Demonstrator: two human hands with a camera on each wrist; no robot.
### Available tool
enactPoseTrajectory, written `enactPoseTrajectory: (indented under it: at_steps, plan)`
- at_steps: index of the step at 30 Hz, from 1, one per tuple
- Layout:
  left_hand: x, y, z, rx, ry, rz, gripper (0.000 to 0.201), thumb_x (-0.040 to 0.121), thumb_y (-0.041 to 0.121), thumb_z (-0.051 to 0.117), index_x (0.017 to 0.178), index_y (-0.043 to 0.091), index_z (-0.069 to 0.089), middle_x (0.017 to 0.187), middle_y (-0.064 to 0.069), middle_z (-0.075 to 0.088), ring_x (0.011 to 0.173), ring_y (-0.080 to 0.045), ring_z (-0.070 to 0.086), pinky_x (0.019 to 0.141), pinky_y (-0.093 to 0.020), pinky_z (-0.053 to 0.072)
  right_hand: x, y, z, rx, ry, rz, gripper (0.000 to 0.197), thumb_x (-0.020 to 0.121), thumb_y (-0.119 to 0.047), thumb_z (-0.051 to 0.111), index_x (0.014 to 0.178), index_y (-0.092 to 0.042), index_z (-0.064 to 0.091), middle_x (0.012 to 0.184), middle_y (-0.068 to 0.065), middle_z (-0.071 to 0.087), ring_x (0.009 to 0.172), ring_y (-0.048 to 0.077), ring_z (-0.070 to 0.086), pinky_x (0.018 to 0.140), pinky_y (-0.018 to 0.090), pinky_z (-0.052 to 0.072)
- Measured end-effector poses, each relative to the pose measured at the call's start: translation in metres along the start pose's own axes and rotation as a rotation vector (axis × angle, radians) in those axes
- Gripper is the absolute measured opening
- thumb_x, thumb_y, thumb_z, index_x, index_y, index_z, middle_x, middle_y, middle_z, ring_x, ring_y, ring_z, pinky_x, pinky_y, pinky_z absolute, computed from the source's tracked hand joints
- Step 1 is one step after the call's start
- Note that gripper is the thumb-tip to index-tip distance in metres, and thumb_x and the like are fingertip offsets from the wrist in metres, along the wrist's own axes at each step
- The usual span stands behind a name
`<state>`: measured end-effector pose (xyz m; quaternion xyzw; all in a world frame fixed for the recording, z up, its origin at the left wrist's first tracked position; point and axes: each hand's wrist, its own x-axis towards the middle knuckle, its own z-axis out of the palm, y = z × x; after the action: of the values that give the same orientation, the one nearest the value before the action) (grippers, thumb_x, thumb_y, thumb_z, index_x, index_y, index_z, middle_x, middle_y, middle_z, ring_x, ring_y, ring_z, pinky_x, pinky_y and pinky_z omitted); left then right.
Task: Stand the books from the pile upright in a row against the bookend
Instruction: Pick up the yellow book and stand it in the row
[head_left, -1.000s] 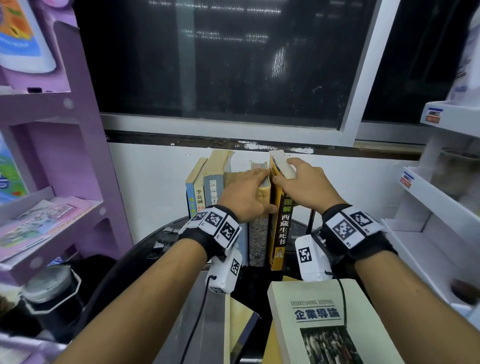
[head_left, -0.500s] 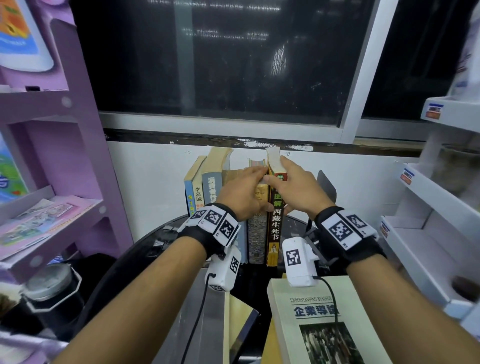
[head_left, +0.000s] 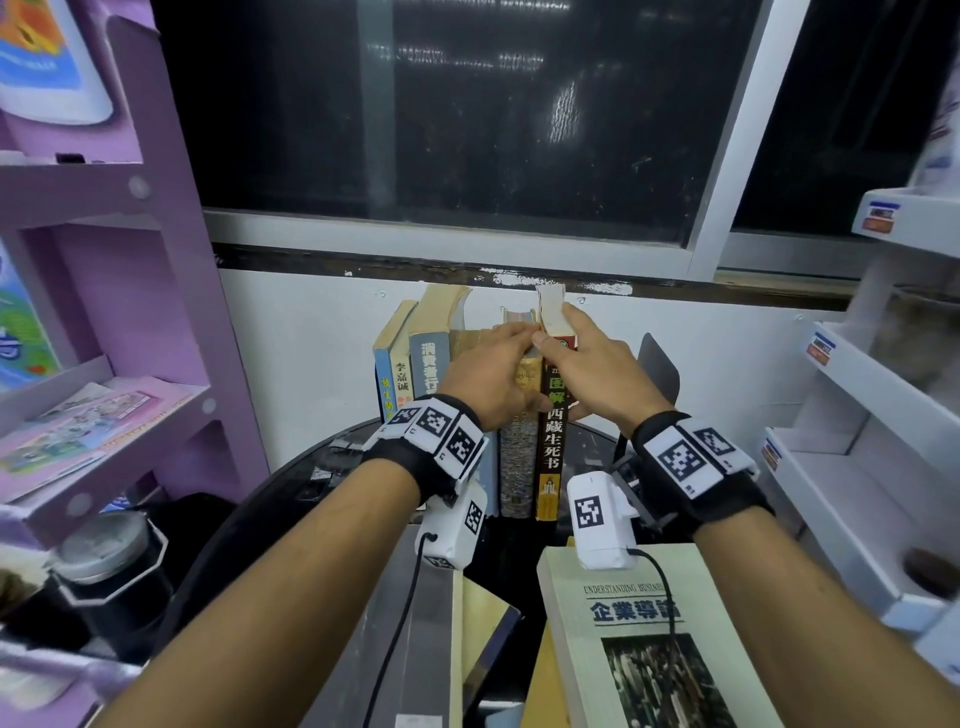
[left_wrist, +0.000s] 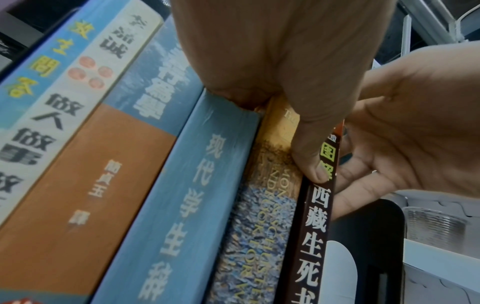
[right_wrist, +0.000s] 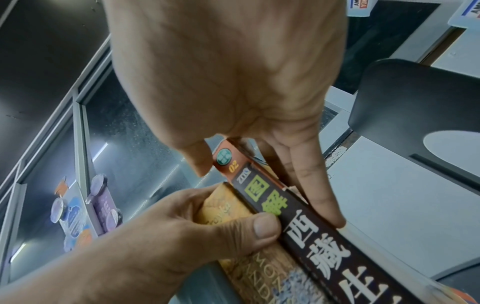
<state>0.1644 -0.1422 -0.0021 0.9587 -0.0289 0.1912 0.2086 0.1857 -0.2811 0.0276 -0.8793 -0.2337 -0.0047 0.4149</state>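
Observation:
Several books stand upright in a row (head_left: 415, 364) on a round black table (head_left: 291, 499) by the wall. A dark-spined book (head_left: 550, 447) is at the row's right end, and my right hand (head_left: 576, 358) pinches its top, thumb left and fingers right (right_wrist: 314, 193). My left hand (head_left: 493, 379) curls over the mottled book (left_wrist: 254, 236) beside it, thumb (left_wrist: 309, 162) at the seam between the two spines. A black bookend (head_left: 660, 364) stands just right of the dark book, with a gap. The pile's cream book (head_left: 649, 639) lies flat in front.
More flat books (head_left: 483, 613) lie left of the cream one. A purple shelf unit (head_left: 104, 291) stands at the left and white shelves (head_left: 857, 415) at the right. A lidded jar (head_left: 109, 561) sits low left. A dark window (head_left: 467, 130) is above the wall.
The dark-spined book leaned right a second ago and now stands straight against the row. My right hand has moved left with it, uncovering the bookend. My left hand has stayed on the row.

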Motion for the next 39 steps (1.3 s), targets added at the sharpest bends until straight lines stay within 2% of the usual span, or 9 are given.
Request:
enactPoseTrajectory:
  at_steps: [3, 7, 9, 12, 18, 21, 26, 33, 39]
  plan:
    - [-0.001, 0.002, -0.001, 0.002, 0.001, 0.003, 0.082, 0.076, 0.035, 0.077, 0.146, 0.019, 0.036, 0.153, 0.004, 0.032, 0.137, -0.021, 0.034, 0.109, -0.038, 0.03, -0.001, 0.001, -0.001, 0.002, -0.009, 0.009, 0.066, 0.097, -0.054, 0.042, 0.154, -0.037, 0.015, 0.143, 0.01, 0.047, 0.112, 0.029, 0.059, 0.087, 0.045, 0.057]
    - [-0.001, 0.002, 0.0, 0.003, 0.001, -0.011, 0.085, 0.076, 0.036, 0.077, 0.147, 0.019, 0.034, 0.153, 0.004, 0.032, 0.137, -0.02, 0.034, 0.11, -0.039, 0.03, -0.003, 0.003, -0.002, 0.022, -0.016, 0.012, 0.066, 0.096, -0.053, 0.044, 0.153, -0.037, 0.015, 0.133, 0.009, 0.055, 0.1, 0.026, 0.063, 0.071, 0.042, 0.061]
    - [0.0, 0.002, 0.0, -0.003, 0.003, -0.014, 0.086, 0.075, 0.036, 0.078, 0.147, 0.019, 0.035, 0.152, 0.003, 0.034, 0.136, -0.02, 0.036, 0.111, -0.039, 0.032, -0.005, 0.003, -0.003, 0.03, -0.017, 0.015, 0.066, 0.096, -0.053, 0.045, 0.153, -0.037, 0.016, 0.136, 0.008, 0.054, 0.101, 0.025, 0.063, 0.071, 0.041, 0.061]
    - [-0.002, 0.004, -0.001, -0.01, 0.004, -0.018, 0.088, 0.074, 0.037, 0.078, 0.148, 0.018, 0.033, 0.151, 0.003, 0.036, 0.134, -0.019, 0.039, 0.11, -0.037, 0.033, -0.009, 0.004, -0.006, 0.067, -0.014, 0.012, 0.064, 0.096, -0.051, 0.048, 0.152, -0.039, 0.018, 0.135, 0.005, 0.056, 0.103, 0.025, 0.063, 0.075, 0.042, 0.061]
    - [-0.008, 0.01, -0.002, -0.033, 0.05, -0.034, 0.088, 0.074, 0.038, 0.078, 0.147, 0.017, 0.034, 0.148, 0.0, 0.04, 0.131, -0.019, 0.042, 0.106, -0.032, 0.033, -0.021, 0.009, -0.008, 0.101, -0.008, -0.018, 0.065, 0.095, -0.047, 0.054, 0.15, -0.04, 0.02, 0.13, -0.002, 0.06, 0.112, 0.022, 0.061, 0.098, 0.045, 0.05]
    - [-0.013, 0.014, -0.001, -0.039, 0.065, -0.033, 0.085, 0.074, 0.037, 0.077, 0.146, 0.017, 0.036, 0.146, 0.0, 0.041, 0.131, -0.019, 0.04, 0.105, -0.032, 0.033, -0.027, 0.009, -0.011, 0.086, -0.009, -0.031, 0.063, 0.097, -0.039, 0.054, 0.151, -0.035, 0.021, 0.132, 0.0, 0.059, 0.109, 0.017, 0.058, 0.101, 0.043, 0.048]
    - [-0.026, 0.021, -0.004, -0.037, 0.072, -0.045, 0.082, 0.076, 0.036, 0.076, 0.145, 0.018, 0.037, 0.146, -0.001, 0.041, 0.131, -0.021, 0.04, 0.108, -0.036, 0.032, -0.038, 0.007, -0.018, 0.092, -0.012, -0.046, 0.062, 0.096, -0.033, 0.058, 0.15, -0.033, 0.028, 0.138, 0.001, 0.056, 0.125, 0.02, 0.053, 0.105, 0.045, 0.045]
    - [-0.05, 0.031, -0.007, -0.055, 0.098, -0.028, 0.078, 0.079, 0.034, 0.075, 0.145, 0.015, 0.037, 0.147, -0.004, 0.038, 0.135, -0.021, 0.034, 0.113, -0.039, 0.029, -0.059, 0.01, -0.029, 0.052, -0.06, -0.046, 0.065, 0.094, -0.032, 0.06, 0.151, -0.03, 0.028, 0.147, 0.008, 0.046, 0.137, 0.019, 0.041, 0.108, 0.046, 0.041]
    - [-0.074, 0.036, -0.002, -0.088, 0.142, -0.035, 0.075, 0.08, 0.033, 0.074, 0.144, 0.018, 0.037, 0.154, -0.004, 0.025, 0.143, -0.021, 0.023, 0.117, -0.042, 0.022, -0.083, 0.022, -0.041, -0.028, -0.124, 0.008, 0.065, 0.094, -0.037, 0.06, 0.15, -0.027, 0.03, 0.151, 0.007, 0.04, 0.134, 0.022, 0.044, 0.108, 0.04, 0.041]
